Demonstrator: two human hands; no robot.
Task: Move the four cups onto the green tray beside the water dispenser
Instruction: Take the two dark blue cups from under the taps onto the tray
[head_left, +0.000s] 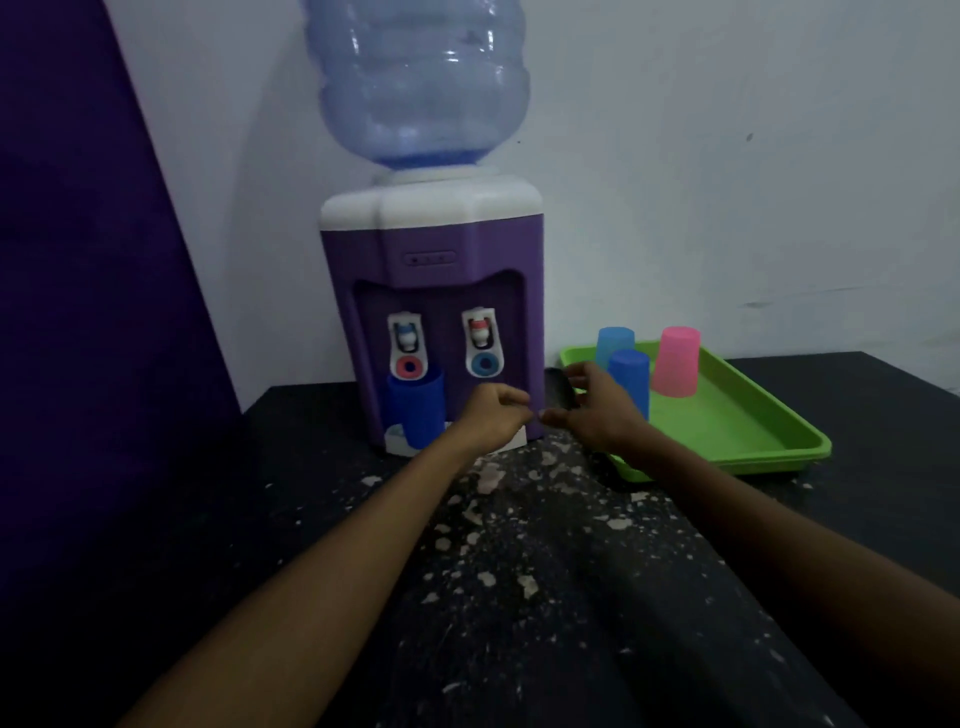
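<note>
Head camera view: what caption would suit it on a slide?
Three cups stand upside down on the green tray; a fourth blue cup remains under the dispenser, both hands empty.

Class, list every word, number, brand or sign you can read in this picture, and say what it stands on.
No readable text anywhere.
Dispenser: the small panel above the taps shows only dots or marks, too small and blurred to read.
Taps: coloured rings, no letters.
Bottle, cups and tray: no labels visible.
</note>
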